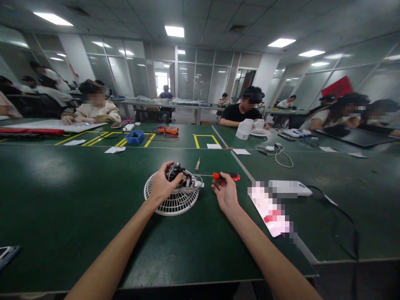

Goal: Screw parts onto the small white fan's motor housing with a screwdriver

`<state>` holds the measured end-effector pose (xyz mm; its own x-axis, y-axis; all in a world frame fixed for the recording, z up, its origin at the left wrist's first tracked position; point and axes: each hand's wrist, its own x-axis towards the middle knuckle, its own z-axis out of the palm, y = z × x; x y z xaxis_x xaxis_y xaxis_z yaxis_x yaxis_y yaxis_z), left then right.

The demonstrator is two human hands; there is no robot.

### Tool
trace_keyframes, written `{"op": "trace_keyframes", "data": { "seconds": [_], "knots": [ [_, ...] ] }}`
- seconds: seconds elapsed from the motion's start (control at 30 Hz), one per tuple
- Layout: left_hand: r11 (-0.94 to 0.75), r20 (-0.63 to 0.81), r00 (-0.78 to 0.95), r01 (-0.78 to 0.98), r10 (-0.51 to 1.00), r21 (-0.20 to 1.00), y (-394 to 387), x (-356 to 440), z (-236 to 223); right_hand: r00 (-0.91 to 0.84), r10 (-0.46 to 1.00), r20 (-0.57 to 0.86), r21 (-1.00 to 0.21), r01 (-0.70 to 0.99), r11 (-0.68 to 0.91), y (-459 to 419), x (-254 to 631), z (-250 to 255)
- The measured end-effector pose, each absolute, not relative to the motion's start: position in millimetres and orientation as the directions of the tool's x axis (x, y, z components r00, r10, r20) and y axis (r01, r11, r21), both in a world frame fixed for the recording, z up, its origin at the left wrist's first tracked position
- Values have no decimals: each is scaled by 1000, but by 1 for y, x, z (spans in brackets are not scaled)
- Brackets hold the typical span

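A round white fan grille (175, 206) lies on the green table with a black fan motor (176, 171) and bundled white wires on it. My left hand (164, 183) is closed around the motor, thumb towards me. My right hand (226, 189) pinches the red and black handle of a screwdriver (233, 176), its other fingers loosely curled. The screwdriver lies level, its thin shaft pointing left at the motor. Whether the tip touches a screw is too small to tell. Just beyond the motor lies a small clear-handled screwdriver (197, 164).
A pixelated pinkish sheet (268, 212) and a white device (289, 188) with a black cable lie to the right. Farther back are a blue tray (134, 137), an orange multimeter (168, 130) and a white cable (283, 160). Co-workers sit across the table. A phone (8, 255) lies near left.
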<state>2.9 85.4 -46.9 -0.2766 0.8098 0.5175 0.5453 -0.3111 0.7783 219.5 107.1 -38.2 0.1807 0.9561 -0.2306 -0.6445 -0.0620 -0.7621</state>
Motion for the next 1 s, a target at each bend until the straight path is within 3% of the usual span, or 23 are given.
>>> {"op": "trace_keyframes", "data": {
  "seconds": [0.1, 0.27, 0.4, 0.5, 0.6, 0.7, 1.0],
  "knots": [
    [-371, 652, -249, 656, 716, 657, 83, 5, -47, 190, 955, -229, -758, -650, -52, 107, 220, -36],
    [-541, 893, -8, 793, 449, 279, 65, 21, -40, 201, 946, -254, -747, -662, -60, 106, 219, -33],
    [-620, 940, 175, 784, 294, 47, 50, 42, -42, 206, 946, -252, -744, -666, -54, 105, 219, -32],
    [-637, 922, 272, 770, 277, -36, 44, 55, -48, 210, 948, -240, -748, -662, -43, 106, 220, -33],
    [-666, 895, 320, 745, 309, -36, 43, 62, -52, 207, 951, -231, -752, -658, -40, 107, 220, -35],
    [-645, 914, 250, 764, 320, 17, 48, 59, -53, 211, 950, -230, -752, -658, -36, 108, 220, -36],
    [-430, 843, -132, 813, 522, 393, 74, 15, -52, 230, 942, -244, -748, -663, -31, 108, 219, -35]
  ]
}}
